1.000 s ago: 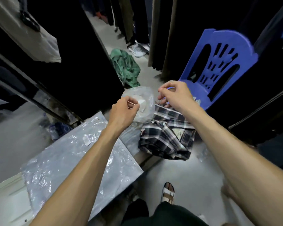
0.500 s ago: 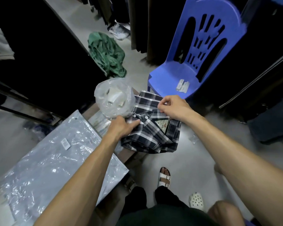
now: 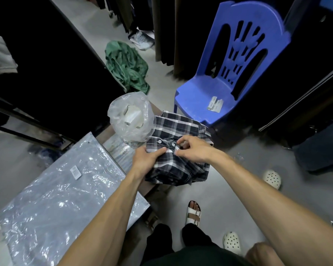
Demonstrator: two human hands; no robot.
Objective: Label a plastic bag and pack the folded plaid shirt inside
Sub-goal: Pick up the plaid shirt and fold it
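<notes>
A folded black-and-white plaid shirt lies on the far end of a low table, hanging a little over its edge. My left hand grips the shirt's near left side, thumb on top by the collar. My right hand pinches the fabric at the collar and button placket. A flat clear plastic bag lies on the table to the left, with a small white label stuck near its top.
A crumpled clear bag with white pieces sits just beyond the shirt. A blue plastic chair with paper tags on its seat stands right of it. A green garment lies on the floor. White clogs and my sandalled foot are below.
Both hands came down from in front of the chair onto the shirt. The left hand took hold of its near side and the right hand slid to the collar.
</notes>
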